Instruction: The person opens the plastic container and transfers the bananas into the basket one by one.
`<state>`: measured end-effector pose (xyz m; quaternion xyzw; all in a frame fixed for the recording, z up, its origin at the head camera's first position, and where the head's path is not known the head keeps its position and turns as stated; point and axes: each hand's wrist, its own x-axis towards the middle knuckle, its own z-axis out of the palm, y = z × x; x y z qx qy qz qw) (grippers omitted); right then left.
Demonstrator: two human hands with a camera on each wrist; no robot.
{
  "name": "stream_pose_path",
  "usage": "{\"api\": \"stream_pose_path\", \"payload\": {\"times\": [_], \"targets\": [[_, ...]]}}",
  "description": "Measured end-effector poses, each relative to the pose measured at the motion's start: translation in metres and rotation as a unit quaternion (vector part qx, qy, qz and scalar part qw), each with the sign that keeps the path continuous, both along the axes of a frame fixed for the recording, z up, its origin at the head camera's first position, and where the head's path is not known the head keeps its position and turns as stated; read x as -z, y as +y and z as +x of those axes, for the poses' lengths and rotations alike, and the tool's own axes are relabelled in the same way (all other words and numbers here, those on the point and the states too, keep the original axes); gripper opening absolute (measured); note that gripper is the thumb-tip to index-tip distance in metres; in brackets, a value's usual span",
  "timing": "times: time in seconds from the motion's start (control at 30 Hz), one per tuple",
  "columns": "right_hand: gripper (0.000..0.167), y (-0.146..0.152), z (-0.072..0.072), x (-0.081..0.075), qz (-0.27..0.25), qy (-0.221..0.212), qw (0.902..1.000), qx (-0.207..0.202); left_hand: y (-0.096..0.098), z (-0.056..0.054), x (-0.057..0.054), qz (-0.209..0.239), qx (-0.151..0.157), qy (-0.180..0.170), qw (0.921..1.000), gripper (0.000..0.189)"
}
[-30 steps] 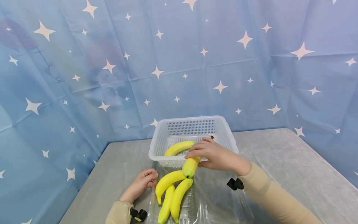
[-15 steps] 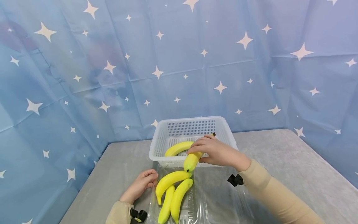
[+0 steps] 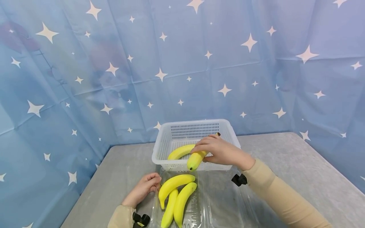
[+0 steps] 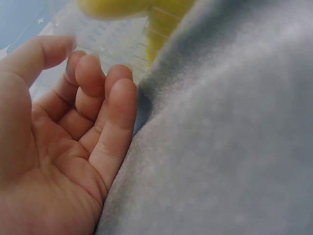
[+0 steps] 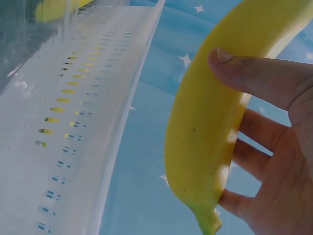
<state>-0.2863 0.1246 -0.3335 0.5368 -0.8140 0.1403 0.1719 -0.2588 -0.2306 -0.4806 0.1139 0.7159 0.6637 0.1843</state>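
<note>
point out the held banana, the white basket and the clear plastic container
Held banana (image 5: pixel 203 120): right wrist view, middle of its body
White basket (image 3: pixel 195 130): head view, inner back wall
Clear plastic container (image 3: pixel 223 198): head view, bare right-hand part

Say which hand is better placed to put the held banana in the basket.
The right hand, probably: it grips the banana near the basket; the left hand lies beside the tray, holding none.

Over the basket (image 3: pixel 195 129), the person's right hand (image 3: pixel 220 152) grips with thumb (image 5: pixel 264 78) and fingers (image 5: pixel 264 131). The left hand (image 3: pixel 145 186), loosely curled, lies in front of the basket.
</note>
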Motion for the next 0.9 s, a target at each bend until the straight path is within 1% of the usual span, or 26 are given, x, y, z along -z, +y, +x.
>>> {"api": "stream_pose_path", "payload": {"times": [0.2,0.4,0.63,0.9], "targets": [[0.052,0.000,-0.003,-0.004,0.005,0.005,0.9999,0.010,0.000,0.000,0.000,0.002,0.003,0.001,1.0000,0.023],[0.048,-0.001,-0.007,-0.007,-0.001,0.000,0.9998,0.018,-0.001,0.000,0.000,0.003,0.004,0.004,1.0000,0.023],[0.048,0.001,-0.013,-0.008,0.005,-0.005,0.9995,0.031,0.000,0.001,0.001,0.001,0.002,-0.002,1.0000,0.022],[0.049,0.003,-0.017,-0.012,0.016,-0.018,0.9984,0.052,-0.001,0.001,0.000,0.001,0.006,0.008,0.9999,0.021]]}}
